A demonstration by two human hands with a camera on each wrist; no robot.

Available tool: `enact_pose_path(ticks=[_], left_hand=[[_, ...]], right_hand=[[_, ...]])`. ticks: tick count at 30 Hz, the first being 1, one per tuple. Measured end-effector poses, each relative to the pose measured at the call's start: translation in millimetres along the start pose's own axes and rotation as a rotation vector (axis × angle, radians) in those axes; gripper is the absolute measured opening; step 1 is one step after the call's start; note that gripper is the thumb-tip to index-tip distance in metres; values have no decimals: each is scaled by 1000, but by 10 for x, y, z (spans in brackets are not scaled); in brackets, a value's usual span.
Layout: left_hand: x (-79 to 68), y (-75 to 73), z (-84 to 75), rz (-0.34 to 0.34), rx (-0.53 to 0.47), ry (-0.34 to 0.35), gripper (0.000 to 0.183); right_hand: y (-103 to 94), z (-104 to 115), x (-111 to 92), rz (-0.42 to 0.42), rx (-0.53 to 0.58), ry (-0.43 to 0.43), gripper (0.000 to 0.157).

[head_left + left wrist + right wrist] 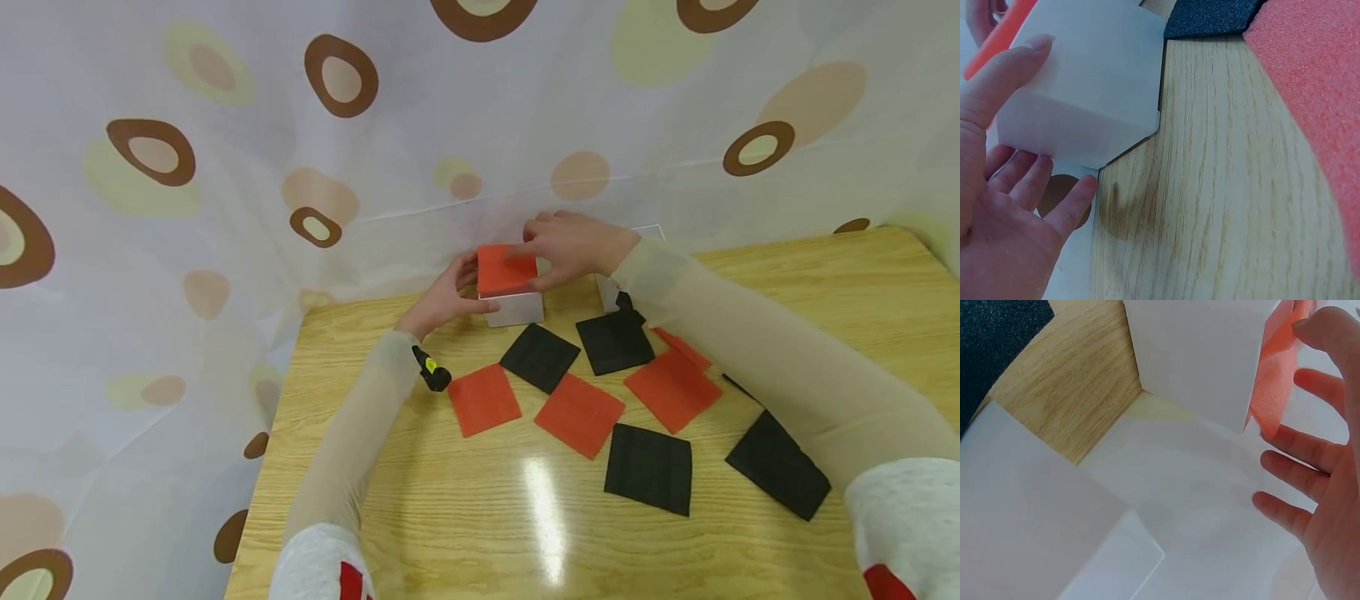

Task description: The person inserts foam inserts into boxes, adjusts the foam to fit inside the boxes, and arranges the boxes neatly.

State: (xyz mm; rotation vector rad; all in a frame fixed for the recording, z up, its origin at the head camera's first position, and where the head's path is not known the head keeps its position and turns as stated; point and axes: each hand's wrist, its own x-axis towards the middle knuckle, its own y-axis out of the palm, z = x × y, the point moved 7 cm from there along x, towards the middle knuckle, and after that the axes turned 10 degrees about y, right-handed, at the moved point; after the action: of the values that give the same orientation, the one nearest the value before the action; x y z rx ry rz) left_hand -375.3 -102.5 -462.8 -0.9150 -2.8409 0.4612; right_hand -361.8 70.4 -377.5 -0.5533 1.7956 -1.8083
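Observation:
A white box [517, 310] stands near the back edge of the table, a red foam square [501, 271] lying over its open top. My left hand [444, 298] grips the box at its left side, thumb along the front wall and fingers around the side. From the right, my right hand [579, 247] reaches over the box. Its spread, mostly straight fingers touch the foam, with the index finger across its upper face and the thumb at its right edge. In the right wrist view, the foam [1275, 387] sticks out beyond the box's rim.
A second white box [608, 293] stands to the right, partly behind my right forearm. Several red foam squares [580, 415] and black foam squares [648, 468] lie scattered on the wooden table [450, 517]. A patterned curtain [420, 100] hangs behind the table.

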Motion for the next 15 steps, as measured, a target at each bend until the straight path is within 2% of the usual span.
enact_pose_path(ticks=[8,15], left_hand=[[-3,14,11,2,-6,-6,98],[4,9,11,-3,-5,4,96]], right_hand=[[40,75,-14,-54,-97,-57,48],[53,99,-18,-63,-134,-54,45]])
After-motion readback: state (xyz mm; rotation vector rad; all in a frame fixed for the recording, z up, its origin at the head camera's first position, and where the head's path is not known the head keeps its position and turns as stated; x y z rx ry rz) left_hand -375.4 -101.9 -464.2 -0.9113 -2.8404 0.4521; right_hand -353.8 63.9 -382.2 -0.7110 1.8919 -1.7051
